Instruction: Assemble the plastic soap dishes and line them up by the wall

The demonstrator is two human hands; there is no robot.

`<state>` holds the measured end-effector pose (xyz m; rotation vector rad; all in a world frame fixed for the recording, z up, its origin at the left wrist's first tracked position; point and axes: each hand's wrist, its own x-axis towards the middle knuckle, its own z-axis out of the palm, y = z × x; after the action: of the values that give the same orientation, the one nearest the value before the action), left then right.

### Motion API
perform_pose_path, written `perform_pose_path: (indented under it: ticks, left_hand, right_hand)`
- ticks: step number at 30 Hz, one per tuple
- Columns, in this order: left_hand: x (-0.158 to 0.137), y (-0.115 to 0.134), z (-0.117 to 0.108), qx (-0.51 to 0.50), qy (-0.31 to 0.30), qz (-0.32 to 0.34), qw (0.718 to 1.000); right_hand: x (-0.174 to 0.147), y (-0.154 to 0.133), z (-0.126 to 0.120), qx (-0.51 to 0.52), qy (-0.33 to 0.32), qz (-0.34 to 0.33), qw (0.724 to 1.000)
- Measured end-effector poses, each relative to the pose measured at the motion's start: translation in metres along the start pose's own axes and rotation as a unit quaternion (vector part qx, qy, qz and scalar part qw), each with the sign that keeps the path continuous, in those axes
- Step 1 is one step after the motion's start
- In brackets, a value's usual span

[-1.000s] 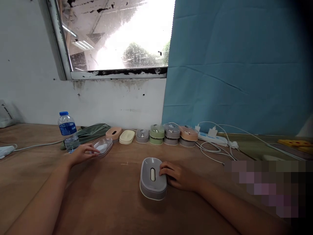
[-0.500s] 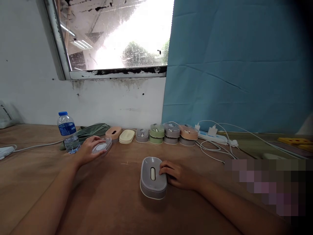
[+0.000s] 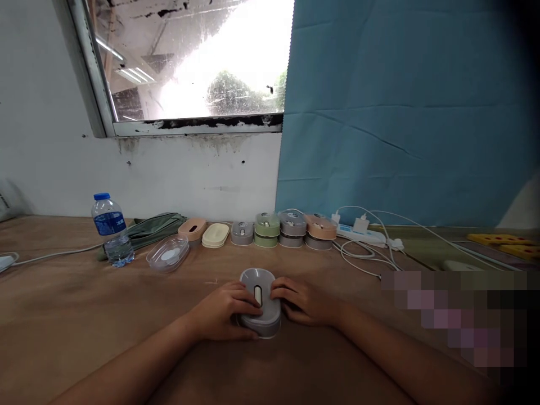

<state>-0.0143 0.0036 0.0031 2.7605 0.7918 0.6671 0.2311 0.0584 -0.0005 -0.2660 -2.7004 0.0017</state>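
A grey oval box point(image 3: 266, 312) with a pale bar in the slot of its lid sits on the table in front of me. My left hand point(image 3: 230, 312) grips its left side, thumb low at the front and fingers over the lid. On the opposite side, my right hand point(image 3: 304, 301) holds the box with bent fingers at the lid's edge. A clear plastic cover point(image 3: 169, 254) with a white round label lies on the table, away from both hands. What is inside the grey box is hidden.
Along the wall stand an orange box point(image 3: 193, 229), cream lids point(image 3: 215, 235), a small grey box point(image 3: 242, 233) and stacked boxes in green point(image 3: 266, 225), grey and orange. A water bottle point(image 3: 113, 230) and green cloth are at left. A power strip point(image 3: 363, 234) with cables lies right.
My left hand has let go of the clear cover, leaving it on the table, and has moved right onto the grey box. My right hand stays at the box's right side.
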Motion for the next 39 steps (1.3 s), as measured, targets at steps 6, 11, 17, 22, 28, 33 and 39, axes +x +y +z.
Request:
perform_pose_path:
  ticks: [6, 11, 17, 22, 28, 33, 39]
  left_hand:
    - [-0.003, -0.008, -0.006, -0.077, 0.102, -0.071, 0.989]
    - [-0.004, -0.01, -0.012, -0.121, 0.161, -0.099, 0.975]
    - [-0.005, -0.009, -0.014, -0.135, 0.15, -0.09, 0.975]
    - [-0.005, -0.009, -0.012, -0.139, 0.136, -0.078, 0.978]
    - [-0.006, -0.012, -0.01, -0.142, 0.141, -0.08, 0.976]
    - [-0.007, -0.018, -0.013, -0.17, 0.169, -0.114, 0.964]
    - [-0.009, -0.018, -0.015, -0.146, 0.137, -0.092, 0.975]
  right_hand:
    - [-0.003, -0.001, 0.005, -0.045, 0.062, 0.015, 0.997]
    - [-0.002, -0.002, 0.006, -0.058, 0.072, 0.001, 0.996]
    - [-0.001, -0.001, 0.006, -0.054, 0.074, -0.007, 0.996]
    - [0.0, -0.002, 0.005, -0.061, 0.066, -0.018, 0.996]
    - [0.002, -0.001, 0.006, -0.078, 0.068, -0.042, 0.994]
    - [0.003, -0.002, 0.005, -0.082, 0.04, -0.037, 0.995]
    - [0.003, -0.001, 0.006, -0.065, 0.006, -0.038, 0.997]
